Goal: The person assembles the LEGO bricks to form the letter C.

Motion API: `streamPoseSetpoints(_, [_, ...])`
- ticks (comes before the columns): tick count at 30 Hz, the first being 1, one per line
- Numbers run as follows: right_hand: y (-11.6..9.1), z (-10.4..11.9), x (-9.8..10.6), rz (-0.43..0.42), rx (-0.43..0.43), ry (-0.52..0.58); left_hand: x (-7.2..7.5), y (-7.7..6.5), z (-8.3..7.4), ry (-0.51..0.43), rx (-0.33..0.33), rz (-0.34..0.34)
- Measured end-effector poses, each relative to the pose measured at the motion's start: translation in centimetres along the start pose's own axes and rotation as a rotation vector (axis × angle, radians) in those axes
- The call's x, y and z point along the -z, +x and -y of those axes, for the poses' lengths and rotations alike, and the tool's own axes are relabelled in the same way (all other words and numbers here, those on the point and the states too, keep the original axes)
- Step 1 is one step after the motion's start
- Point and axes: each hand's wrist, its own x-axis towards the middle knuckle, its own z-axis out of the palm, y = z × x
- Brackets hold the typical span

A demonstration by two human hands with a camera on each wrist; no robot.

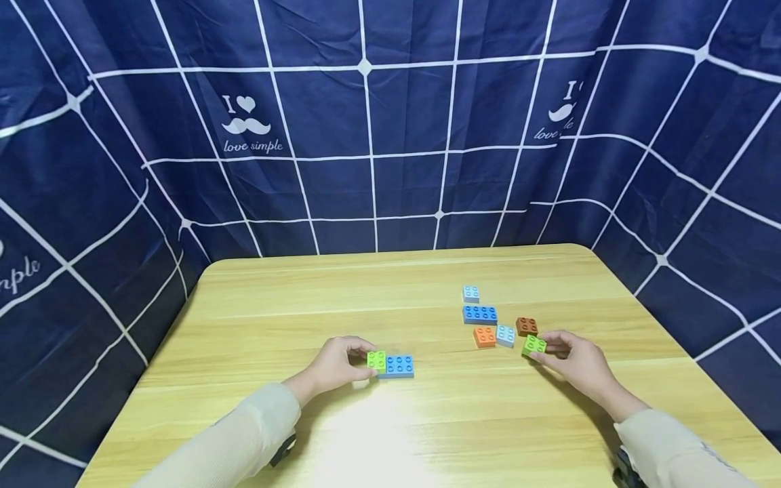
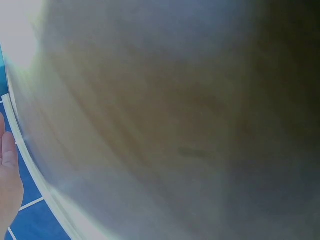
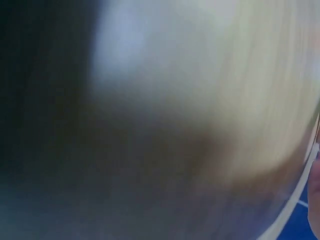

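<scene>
The left hand [image 1: 335,362] is partly closed, with thumb and fingers gripping the left green brick [image 1: 376,361] from opposite sides. This brick overlaps the left end of the medium-blue brick [image 1: 399,367] on the bench [image 1: 274,298]; whether its studs are engaged cannot be determined. The right hand [image 1: 579,366] is partly closed and pinches the right green brick [image 1: 533,346] between thumb and fingers. The brick is tilted, just in front of the brown brick [image 1: 527,327]; contact with the bench cannot be determined.

To the left of the brown brick are the near light-blue brick [image 1: 505,335] and the orange brick [image 1: 485,337], side by side. Behind these lies the dark-blue brick [image 1: 480,314], with the far light-blue brick [image 1: 470,293] beyond it.
</scene>
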Motion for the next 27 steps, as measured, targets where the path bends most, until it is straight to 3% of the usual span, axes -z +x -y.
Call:
streamPoseSetpoints(7, [0.2,2.5,-0.9,0.027,0.040,0.108,0.0,-0.1,-0.1,0.000,-0.008,0.000])
streamPoseSetpoints(16, [1.4,6.9,-4.0,0.098,0.102,0.239,-0.1,-0.2,0.0,0.001,-0.006,-0.004])
streamPoseSetpoints(27, [2.5,11.3,-8.1,0.155,0.289,0.308,-0.2,-0.1,-0.2,0.008,0.002,-0.008])
